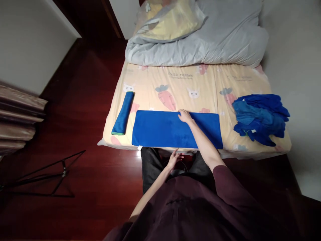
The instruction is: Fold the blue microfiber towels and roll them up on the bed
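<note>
A blue towel (160,129) lies flat as a long folded strip across the near edge of the bed. My right hand (185,115) rests on its far edge near the middle, fingers curled down on the cloth. My left hand (175,157) hovers at the towel's near edge, fingers spread and holding nothing. A rolled blue towel (123,113) with a green end lies to the left of the flat one. A heap of several loose blue towels (260,117) sits at the right end of the bed.
The bed sheet (175,83) is yellow with carrot and rabbit prints. A grey duvet (200,40) and a yellowish pillow (173,21) are piled at the head. A dark tripod (50,174) stands on the red wooden floor at the left, near curtains (17,117).
</note>
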A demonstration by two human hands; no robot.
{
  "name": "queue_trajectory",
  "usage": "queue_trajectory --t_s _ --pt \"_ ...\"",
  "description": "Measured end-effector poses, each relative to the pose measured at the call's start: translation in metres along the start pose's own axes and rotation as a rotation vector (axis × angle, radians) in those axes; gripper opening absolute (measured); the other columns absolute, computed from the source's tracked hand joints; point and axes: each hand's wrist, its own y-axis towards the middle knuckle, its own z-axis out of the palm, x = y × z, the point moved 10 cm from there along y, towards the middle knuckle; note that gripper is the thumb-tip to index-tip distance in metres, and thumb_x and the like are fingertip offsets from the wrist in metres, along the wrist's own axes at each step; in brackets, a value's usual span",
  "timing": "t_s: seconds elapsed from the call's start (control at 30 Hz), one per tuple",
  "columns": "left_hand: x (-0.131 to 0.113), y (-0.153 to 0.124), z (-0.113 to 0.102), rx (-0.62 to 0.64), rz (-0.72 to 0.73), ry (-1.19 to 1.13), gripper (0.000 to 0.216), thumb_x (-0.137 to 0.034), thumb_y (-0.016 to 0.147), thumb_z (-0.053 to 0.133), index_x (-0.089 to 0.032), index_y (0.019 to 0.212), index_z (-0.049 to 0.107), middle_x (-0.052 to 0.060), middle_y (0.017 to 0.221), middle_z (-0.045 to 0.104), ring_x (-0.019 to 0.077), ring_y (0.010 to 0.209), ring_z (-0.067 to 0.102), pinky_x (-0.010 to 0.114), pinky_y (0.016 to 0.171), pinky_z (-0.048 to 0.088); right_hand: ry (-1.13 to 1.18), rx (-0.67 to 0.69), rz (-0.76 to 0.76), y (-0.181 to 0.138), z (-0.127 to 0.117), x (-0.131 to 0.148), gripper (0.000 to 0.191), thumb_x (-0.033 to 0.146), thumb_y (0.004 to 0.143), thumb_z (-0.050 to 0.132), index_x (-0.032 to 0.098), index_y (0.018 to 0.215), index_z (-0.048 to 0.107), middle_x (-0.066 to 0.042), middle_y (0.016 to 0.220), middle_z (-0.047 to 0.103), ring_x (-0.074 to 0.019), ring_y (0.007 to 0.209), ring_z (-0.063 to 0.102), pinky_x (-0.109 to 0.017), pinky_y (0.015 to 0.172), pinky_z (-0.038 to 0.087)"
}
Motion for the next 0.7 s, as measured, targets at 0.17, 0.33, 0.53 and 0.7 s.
queue_trajectory --t_s 0.17,0.33,0.53,0.7 --pt "0.004 0.017 0.000 -0.078 -0.094 -0.184 0.031 -0.033 0.087 0.073 -0.017 0.111 0.063 0.009 0.098 0.074 0.0146 0.079 0.071 0.028 0.079 0.056 -0.069 -0.014 0.030 0.021 0.021 -0.010 0.044 0.026 0.102 0.055 0.010 0.144 0.057 -0.018 0.147 0.057 -0.0295 0.135 0.048 -0.048 0.118 0.035" --pt "0.005 0.020 -0.003 -0.159 -0.048 -0.203 0.034 -0.039 0.081 0.078 -0.018 0.103 0.062 0.004 0.089 0.072 0.0131 0.075 0.068 0.027 0.075 0.052 -0.141 0.033 0.020 0.044 0.022 -0.015 0.027 0.029 0.102 0.058 0.013 0.118 0.073 -0.016 0.136 0.062 -0.0309 0.132 0.044 -0.054 0.116 0.031" --pt "0.010 0.011 -0.007 -0.288 0.013 -0.161 0.047 -0.046 0.078 0.080 -0.023 0.108 0.053 -0.002 0.084 0.069 0.0107 0.068 0.065 0.023 0.065 0.046 -0.122 0.073 0.073 0.048 0.013 -0.012 0.027 0.029 0.105 0.054 0.014 0.106 0.077 -0.014 0.116 0.073 -0.0282 0.123 0.053 -0.048 0.113 0.035" --pt "0.005 0.010 0.009 -0.241 0.069 -0.237 0.057 -0.053 0.069 0.087 -0.022 0.105 0.054 -0.002 0.083 0.069 0.0102 0.067 0.064 0.022 0.065 0.045 -0.111 0.091 0.157 0.044 0.010 -0.018 0.027 0.034 0.105 0.054 0.021 0.114 0.076 -0.011 0.118 0.074 -0.0239 0.117 0.061 -0.039 0.109 0.039"
